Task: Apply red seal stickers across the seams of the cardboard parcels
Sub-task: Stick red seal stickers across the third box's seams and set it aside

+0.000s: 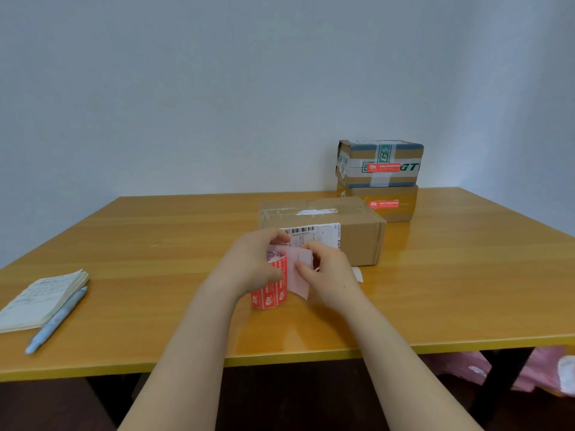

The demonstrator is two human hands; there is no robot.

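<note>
A roll of red seal stickers (270, 295) stands on the wooden table (155, 275), and my left hand (249, 262) grips it from the left. My right hand (329, 272) pinches the loose pale backing strip (298, 269) that comes off the roll. Just behind my hands lies a brown cardboard parcel (357, 234) with a white shipping label and clear tape over its top seam. At the back right two parcels are stacked: the upper one (379, 163) with green-printed tape and the lower one (395, 206) each carry a red sticker on the front.
A notepad (40, 298) and a light blue pen (56, 320) lie near the left front edge. A small white paper scrap (357, 273) sits right of my right hand. Pink material (497, 368) shows below the table at the right. A plain wall stands behind the table.
</note>
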